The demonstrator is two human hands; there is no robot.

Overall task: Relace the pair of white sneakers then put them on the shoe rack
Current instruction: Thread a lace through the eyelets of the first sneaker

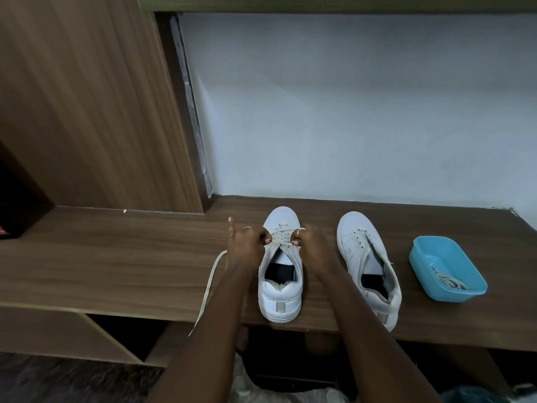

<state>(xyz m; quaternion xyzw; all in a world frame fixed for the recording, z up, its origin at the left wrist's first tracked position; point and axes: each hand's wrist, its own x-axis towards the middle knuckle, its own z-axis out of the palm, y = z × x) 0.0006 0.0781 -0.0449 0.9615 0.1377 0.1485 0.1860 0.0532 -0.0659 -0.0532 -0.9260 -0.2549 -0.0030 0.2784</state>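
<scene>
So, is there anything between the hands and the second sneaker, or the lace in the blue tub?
Nothing visible blocks the way. The second sneaker stands just right of the right hand, with bare wood between. The blue tub with the spare lace lies further right, past that sneaker. Both hands are busy: the left hand also pinches the lace.

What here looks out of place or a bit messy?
One lace end trails from the left hand and hangs over the shelf edge. The right sneaker has no lace and sits angled, its heel past the edge. The spare lace lies coiled in the blue tub.
</scene>
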